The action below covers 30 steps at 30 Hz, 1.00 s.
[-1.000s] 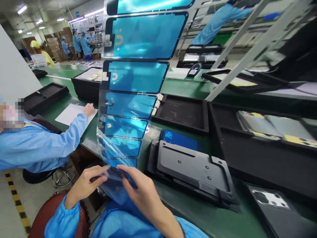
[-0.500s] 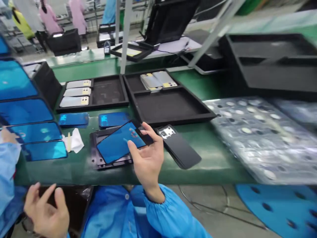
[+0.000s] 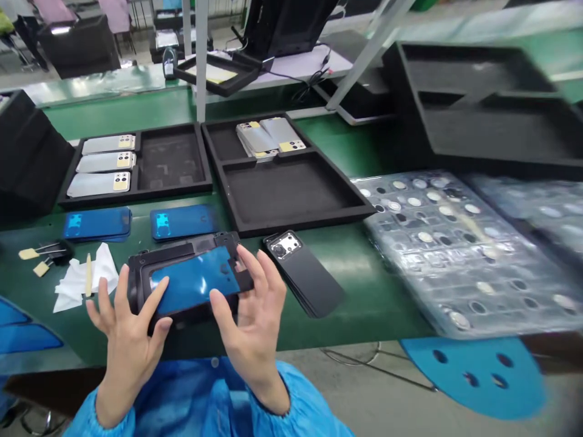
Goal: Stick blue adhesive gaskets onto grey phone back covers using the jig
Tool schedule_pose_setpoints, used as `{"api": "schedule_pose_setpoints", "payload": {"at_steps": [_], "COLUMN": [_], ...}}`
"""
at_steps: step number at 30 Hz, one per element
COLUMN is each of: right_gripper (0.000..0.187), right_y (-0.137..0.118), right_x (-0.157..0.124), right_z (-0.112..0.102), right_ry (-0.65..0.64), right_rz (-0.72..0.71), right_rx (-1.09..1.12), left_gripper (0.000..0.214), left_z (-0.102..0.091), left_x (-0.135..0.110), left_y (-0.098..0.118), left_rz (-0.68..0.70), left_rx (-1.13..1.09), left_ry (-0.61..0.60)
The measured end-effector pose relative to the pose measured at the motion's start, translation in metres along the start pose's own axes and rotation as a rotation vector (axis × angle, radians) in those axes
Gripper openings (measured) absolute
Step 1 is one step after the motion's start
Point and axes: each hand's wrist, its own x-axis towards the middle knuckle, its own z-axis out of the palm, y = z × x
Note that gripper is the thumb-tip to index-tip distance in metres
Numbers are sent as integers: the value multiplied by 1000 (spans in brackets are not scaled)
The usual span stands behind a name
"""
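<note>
A blue film piece point(image 3: 195, 282) with a black rim lies over a black jig point(image 3: 182, 258) on the green bench. My left hand point(image 3: 125, 331) holds the film's left end between thumb and forefinger, the other fingers spread. My right hand point(image 3: 248, 312) pinches its right end, fingers raised. A stack of black phone covers point(image 3: 305, 276) lies just right of the jig.
Two blue film stacks point(image 3: 98, 223) lie behind the jig. Black foam trays point(image 3: 286, 194) hold silver back covers point(image 3: 104, 164). A clear blister tray of small round parts point(image 3: 455, 243) sits at right. A white wipe and stick point(image 3: 86, 276) lie at left. A blue stool point(image 3: 473, 376) is below.
My view swung from the hanging strip of blue films to the bench. My right hand brought one film over the jig, and my left hand came up to take its left end.
</note>
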Motion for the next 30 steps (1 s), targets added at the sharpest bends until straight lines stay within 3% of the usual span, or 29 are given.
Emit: {"api": "schedule_pose_setpoints", "payload": {"at_steps": [7,12,15,19,21,25,30], "right_gripper": [59,44,48,80,92,95,88], "right_y": [0,29,58,85,90,90,81], "right_x": [6,27,34,33,32,32,36], "right_z": [-33,-81,-118,-151,-158,-159,-159], "right_ry": [81,267,210,49,5,13,93], "right_rz": [-28,-11,51,133,208,347,351], "right_rx": [-129,-345,-608,-773,-787,-793,-760], "left_gripper": [57,48,46,45,44,47,47], "left_z": [2,-1,-2,-6,-8,-8,-4], "left_x": [-1,-2,1,5,5,3,6], "left_y": [6,10,11,9,6,6,7], "left_rz": [-134,-85,18,58,65,80,57], "left_rx": [-63,-63,-49,3,21,17,-11], "left_ry": [-29,-27,-45,-62,-66,-78,-94]}}
